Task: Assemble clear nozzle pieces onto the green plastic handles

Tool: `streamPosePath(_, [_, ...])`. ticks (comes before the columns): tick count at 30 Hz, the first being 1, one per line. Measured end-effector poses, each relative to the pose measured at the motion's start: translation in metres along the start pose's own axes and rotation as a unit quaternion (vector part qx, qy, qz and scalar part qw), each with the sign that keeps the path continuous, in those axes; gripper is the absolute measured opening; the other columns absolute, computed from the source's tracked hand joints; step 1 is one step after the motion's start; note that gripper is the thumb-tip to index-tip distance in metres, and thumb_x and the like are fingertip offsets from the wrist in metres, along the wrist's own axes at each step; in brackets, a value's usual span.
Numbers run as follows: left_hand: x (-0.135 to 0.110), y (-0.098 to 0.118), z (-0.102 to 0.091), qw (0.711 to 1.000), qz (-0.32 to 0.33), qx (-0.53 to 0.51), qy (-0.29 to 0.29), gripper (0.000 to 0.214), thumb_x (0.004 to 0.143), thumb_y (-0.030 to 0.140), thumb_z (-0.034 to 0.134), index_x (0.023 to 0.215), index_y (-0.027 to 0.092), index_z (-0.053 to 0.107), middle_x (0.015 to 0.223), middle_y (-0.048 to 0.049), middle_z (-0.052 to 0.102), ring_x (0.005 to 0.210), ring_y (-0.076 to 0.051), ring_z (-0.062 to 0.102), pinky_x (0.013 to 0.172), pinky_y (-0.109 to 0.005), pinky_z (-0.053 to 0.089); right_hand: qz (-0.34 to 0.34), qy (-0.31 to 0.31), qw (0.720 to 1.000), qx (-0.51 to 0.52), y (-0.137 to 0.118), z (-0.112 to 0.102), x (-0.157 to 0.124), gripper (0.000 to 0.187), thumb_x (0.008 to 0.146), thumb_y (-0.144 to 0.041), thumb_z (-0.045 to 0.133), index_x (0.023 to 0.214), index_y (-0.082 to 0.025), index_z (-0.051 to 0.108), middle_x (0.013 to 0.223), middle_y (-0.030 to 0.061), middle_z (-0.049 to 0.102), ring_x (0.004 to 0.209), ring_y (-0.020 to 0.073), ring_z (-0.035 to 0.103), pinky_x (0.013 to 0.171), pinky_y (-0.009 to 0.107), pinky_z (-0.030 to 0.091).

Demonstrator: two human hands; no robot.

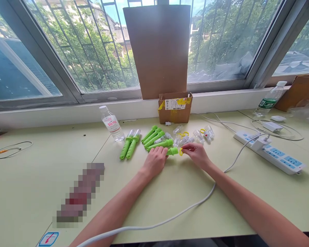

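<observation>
My left hand [155, 161] is closed round a bright green plastic handle [173, 151] whose end sticks out to the right. Facing it, my right hand [195, 153] pinches a small yellow ring [181, 152] right at that end. Just behind my hands lies a pile of green handles [154, 137]. Two finished green pieces with clear caps [130, 144] lie side by side to the left. Clear plastic caps [198, 135] and more yellow rings [184, 133] are scattered behind my right hand.
A water bottle [112, 125] stands left of the parts, a small open cardboard box [175, 106] behind them below a tall cardboard sheet [159, 48]. A white power strip [271, 152] and cables lie at the right, its cord [170, 216] crossing toward me. Another bottle [269, 99] rests on the sill.
</observation>
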State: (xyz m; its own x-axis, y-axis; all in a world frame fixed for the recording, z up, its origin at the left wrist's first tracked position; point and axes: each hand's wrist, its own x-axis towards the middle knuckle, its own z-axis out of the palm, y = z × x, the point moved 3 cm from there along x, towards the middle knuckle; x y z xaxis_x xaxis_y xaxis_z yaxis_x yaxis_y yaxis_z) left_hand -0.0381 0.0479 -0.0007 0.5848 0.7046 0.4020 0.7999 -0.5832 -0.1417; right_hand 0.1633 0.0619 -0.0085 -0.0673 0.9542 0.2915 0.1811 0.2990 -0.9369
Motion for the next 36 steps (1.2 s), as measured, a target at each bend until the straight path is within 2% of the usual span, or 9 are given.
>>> streamPosePath(6, [0.0,0.0,0.0,1.0,-0.003,-0.017,0.012,0.016,0.092,0.023,0.042,0.103,0.017,0.051,0.09,-0.0083,0.059,0.084,-0.024,0.056,0.07,-0.036,0.04,-0.008,0.03,0.999,-0.011,0.0,-0.003,0.0,0.029,0.07,-0.048,0.072,0.07,-0.02,0.064,0.07,0.004,0.068,0.066,0.0192,0.063,0.062,0.034,0.053])
streamPosePath(15, [0.0,0.0,0.001,1.0,-0.007,0.001,0.023,0.017,0.092,0.024,0.042,0.105,0.017,0.051,0.089,-0.0079,0.062,0.082,-0.023,0.058,0.069,-0.035,0.04,-0.02,0.063,0.998,-0.009,-0.004,-0.006,0.001,0.035,0.068,-0.051,0.074,0.08,-0.02,0.063,0.07,0.0024,0.063,0.064,0.0165,0.059,0.058,0.03,0.05])
streamPosePath(21, [0.0,0.005,-0.002,0.999,0.02,0.024,0.016,0.019,0.094,0.026,0.04,0.105,0.016,0.051,0.085,-0.0064,0.061,0.076,-0.022,0.057,0.063,-0.034,0.039,-0.003,0.01,0.999,0.036,-0.008,0.003,-0.003,0.033,0.068,-0.045,0.075,0.086,-0.02,0.064,0.069,0.0021,0.064,0.065,0.0169,0.06,0.058,0.03,0.051])
streamPosePath(24, [0.0,0.006,-0.002,0.999,0.024,0.021,0.015,0.018,0.094,0.026,0.04,0.105,0.016,0.051,0.085,-0.0064,0.061,0.076,-0.022,0.057,0.063,-0.033,0.039,-0.004,-0.012,0.998,0.063,-0.013,0.006,-0.006,0.027,0.072,-0.042,0.071,0.087,-0.02,0.063,0.068,0.001,0.064,0.062,0.0156,0.06,0.058,0.03,0.051])
streamPosePath(28, [0.0,0.005,-0.002,1.0,0.022,0.01,0.017,0.018,0.093,0.025,0.041,0.105,0.016,0.051,0.086,-0.0066,0.061,0.077,-0.022,0.058,0.064,-0.034,0.039,-0.005,-0.019,0.996,0.088,-0.014,0.006,-0.007,0.024,0.077,-0.037,0.066,0.092,-0.019,0.063,0.07,0.0009,0.064,0.062,0.0149,0.06,0.062,0.033,0.054])
streamPosePath(36, [0.0,0.004,-0.002,0.999,0.029,0.01,0.035,0.016,0.092,0.024,0.043,0.104,0.016,0.05,0.084,-0.0053,0.061,0.075,-0.021,0.058,0.062,-0.032,0.04,-0.007,-0.024,0.997,0.077,-0.009,0.005,-0.006,0.026,0.074,-0.037,0.071,0.091,-0.019,0.063,0.078,0.0036,0.064,0.069,0.0166,0.061,0.059,0.031,0.055])
